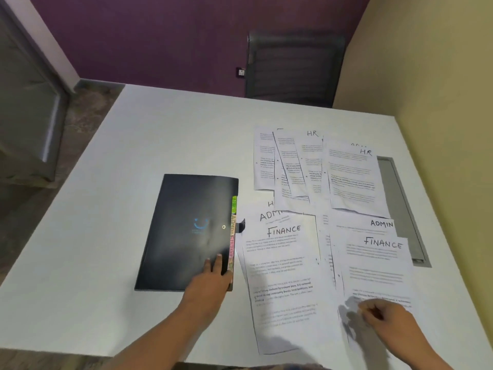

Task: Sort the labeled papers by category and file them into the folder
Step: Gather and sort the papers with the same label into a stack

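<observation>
**Papers and folder on a white table**

White table (165,145) is carrying a closed black folder (186,231), with labeled papers (314,209) lying spread out to its right. Left hand (210,279) is resting flat and open on the folder's near right corner, gripping nothing. Right hand (386,316) is pinching the lower edge of a FINANCE sheet (378,265).

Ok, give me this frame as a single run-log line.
left hand: flat on closed black folder | right hand: pinching right FINANCE sheet | other papers: unsorted on table
</observation>
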{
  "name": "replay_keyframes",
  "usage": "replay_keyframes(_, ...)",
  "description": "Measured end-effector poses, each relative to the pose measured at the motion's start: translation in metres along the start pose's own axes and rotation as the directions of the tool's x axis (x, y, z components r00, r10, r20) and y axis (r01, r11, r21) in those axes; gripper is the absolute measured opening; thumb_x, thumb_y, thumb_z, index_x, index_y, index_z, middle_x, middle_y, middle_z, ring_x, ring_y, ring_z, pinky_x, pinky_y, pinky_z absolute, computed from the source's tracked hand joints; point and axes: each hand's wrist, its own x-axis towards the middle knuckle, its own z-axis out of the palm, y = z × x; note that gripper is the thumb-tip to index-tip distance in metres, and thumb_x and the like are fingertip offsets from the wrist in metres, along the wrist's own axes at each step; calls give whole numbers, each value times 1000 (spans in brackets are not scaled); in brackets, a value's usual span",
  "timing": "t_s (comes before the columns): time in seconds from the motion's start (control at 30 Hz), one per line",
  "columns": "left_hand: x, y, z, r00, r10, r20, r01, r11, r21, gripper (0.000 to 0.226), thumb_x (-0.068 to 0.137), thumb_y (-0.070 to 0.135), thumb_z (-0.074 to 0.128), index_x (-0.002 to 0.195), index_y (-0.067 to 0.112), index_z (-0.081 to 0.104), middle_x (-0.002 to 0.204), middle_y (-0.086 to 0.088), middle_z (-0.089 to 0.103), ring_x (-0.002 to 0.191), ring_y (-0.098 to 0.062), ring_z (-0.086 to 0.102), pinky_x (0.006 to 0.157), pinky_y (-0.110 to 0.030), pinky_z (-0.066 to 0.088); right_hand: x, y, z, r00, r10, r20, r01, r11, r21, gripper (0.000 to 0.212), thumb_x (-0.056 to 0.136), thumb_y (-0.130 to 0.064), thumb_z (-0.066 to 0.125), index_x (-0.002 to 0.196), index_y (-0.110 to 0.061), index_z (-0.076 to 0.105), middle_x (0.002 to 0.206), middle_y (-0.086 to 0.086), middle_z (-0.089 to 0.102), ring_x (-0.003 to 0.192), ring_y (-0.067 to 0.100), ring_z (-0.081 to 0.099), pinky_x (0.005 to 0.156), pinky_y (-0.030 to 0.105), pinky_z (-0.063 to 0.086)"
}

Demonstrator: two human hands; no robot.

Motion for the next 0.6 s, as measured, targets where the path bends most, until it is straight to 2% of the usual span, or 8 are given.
replay_keyframes(0.13, -3, -8, -7, 999, 41, 3, -41, 998, 57, 57, 94, 0, 38, 146, 22, 35, 165, -15, 4, 150, -40, 12, 97, -48, 50, 10, 14, 1, 998, -57, 16, 56, 998, 32, 21, 82, -20, 74, 63, -25, 68, 60, -10, 66, 64, 10, 62, 62, 21, 43)
replay_keyframes(0.27, -8, -9, 0, 1000, -7, -9, 7, 999, 46, 65, 92, -5, 39, 148, 28, 31, 167, -6, -3, 153, -32, 3, 97, -44, 51, 29, 30, -7, 990, -121, 68, 119, 992, 40, 16, 84, -22, 72, 70, -27, 70, 65, -7, 71, 65, 6, 64, 58, 17, 42)
replay_keyframes(0.33, -8, -6, 4, 997, -76, -17, 75, 997, -16, 57, 95, 6, 44, 145, 30, 35, 167, -2, -4, 154, -27, 1, 98, -42, 51, 38, 34, -14, 984, -157, 85, 155, 988, 21, 15, 85, -24, 72, 71, -26, 69, 64, -7, 70, 64, 4, 63, 56, 13, 41)
replay_keyframes(0.4, -8, 2, 5, 990, -128, -61, 124, 990, -74, 40, 97, 25, 45, 137, 28, 46, 167, -3, 3, 153, -25, 7, 104, -41, 47, 47, 37, -22, 976, -189, 105, 187, 982, 26, 18, 86, -24, 73, 69, -27, 66, 61, -8, 67, 57, -1, 61, 54, 11, 42)
replay_keyframes(0.47, -8, 11, 6, 978, -189, -83, 176, 974, -144, 36, 96, 34, 46, 130, 25, 54, 167, -2, 8, 153, -22, 13, 107, -41, 45, 54, 40, -28, 969, -211, 127, 208, 977, 37, 24, 86, -27, 73, 67, -31, 59, 59, -11, 64, 54, -6, 59, 54, 9, 42)
replay_keyframes(0.6, -2, 24, 12, 949, -302, -87, 257, 906, -337, 40, 92, 39, 52, 129, 24, 53, 166, 2, 8, 153, -19, 9, 108, -39, 43, 61, 52, -35, 954, -255, 157, 256, 967, 12, 10, 86, -33, 73, 79, -36, 66, 77, -19, 70, 74, -4, 63, 66, 13, 45)
